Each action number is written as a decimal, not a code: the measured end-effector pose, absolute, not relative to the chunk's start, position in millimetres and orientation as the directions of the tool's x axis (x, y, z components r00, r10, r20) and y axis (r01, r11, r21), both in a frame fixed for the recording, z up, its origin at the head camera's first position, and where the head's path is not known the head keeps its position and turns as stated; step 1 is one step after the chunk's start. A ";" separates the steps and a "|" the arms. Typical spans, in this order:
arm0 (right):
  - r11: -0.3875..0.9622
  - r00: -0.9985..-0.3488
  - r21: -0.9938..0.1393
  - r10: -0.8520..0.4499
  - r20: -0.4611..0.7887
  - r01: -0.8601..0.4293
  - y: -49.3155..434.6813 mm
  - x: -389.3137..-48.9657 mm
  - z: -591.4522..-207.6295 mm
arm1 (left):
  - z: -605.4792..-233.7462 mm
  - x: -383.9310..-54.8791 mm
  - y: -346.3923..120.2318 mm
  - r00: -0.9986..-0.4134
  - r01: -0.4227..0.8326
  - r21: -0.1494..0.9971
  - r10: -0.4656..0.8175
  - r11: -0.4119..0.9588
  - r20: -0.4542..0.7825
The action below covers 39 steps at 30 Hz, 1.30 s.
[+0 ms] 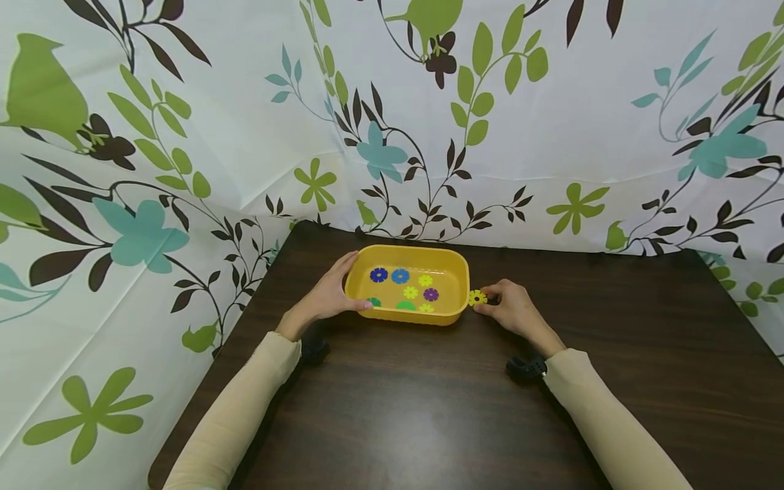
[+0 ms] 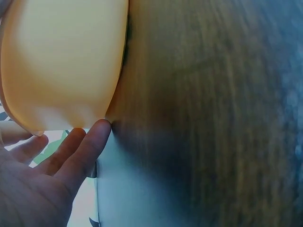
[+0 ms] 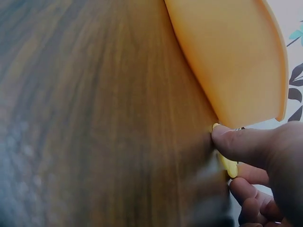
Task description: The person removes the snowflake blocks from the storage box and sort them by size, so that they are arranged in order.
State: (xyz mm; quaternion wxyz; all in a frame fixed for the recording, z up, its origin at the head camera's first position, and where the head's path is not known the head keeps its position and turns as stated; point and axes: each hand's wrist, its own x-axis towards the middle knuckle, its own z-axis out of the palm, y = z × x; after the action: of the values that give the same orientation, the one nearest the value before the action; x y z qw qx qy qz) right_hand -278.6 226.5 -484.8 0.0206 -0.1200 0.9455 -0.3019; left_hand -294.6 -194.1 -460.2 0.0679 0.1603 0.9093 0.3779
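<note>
While the left hand [image 1: 326, 292] steadies a yellow tray [image 1: 392, 316] at its left end, the right hand [image 1: 516, 309] holds a yellow disc [image 1: 477, 298] just outside the opposite end, over a dark wooden table [image 1: 404, 408]. Thumb and fingertip pinch the disc, the other fingers bent close by, as the right wrist view shows. On the left, the thumb hooks over the front rim and the fingers, slightly apart, press the outer wall. Whether the disc touches the tray cannot be told.

Inside, eight discs are visible: a dark blue one [image 1: 378, 275], a lighter blue one [image 1: 400, 275], a purple one [image 1: 431, 295], two green ones [image 1: 405, 305], partly hidden by the front wall, and three small yellow ones [image 1: 425, 280]. They lie loose and apart, in no evident order.

By that count, the work appears well under way, with eight pieces within the tray and one held outside it. Whether that disc is on its way in or out is not shown, so how much is left is uncertain. Behind the table hangs a leaf-patterned cloth [image 1: 245, 88].
</note>
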 end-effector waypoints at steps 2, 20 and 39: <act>0.791 -0.971 -0.574 -0.237 0.036 -0.214 226.3 -278.4 -484.9 | -460.5 -295.0 -194.3 -0.939 0.242 0.708 0.343 0.663 -0.001; 0.798 -0.967 -0.549 -0.239 0.087 -0.247 229.0 -273.6 -478.0 | -460.9 -294.9 -193.8 -0.939 0.248 0.702 0.345 0.668 0.004; 0.762 -0.946 -0.565 -0.202 0.255 -0.316 206.5 -267.7 -434.5 | -465.1 -297.5 -195.8 -0.936 0.265 0.706 0.352 0.656 0.025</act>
State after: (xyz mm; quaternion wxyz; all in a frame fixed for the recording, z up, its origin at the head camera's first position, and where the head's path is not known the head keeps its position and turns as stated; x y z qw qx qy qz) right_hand -267.7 206.5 -434.5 -0.0898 -0.1385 0.9343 -0.3159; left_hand -297.5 -195.8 -465.1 0.0572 0.1698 0.9082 0.3782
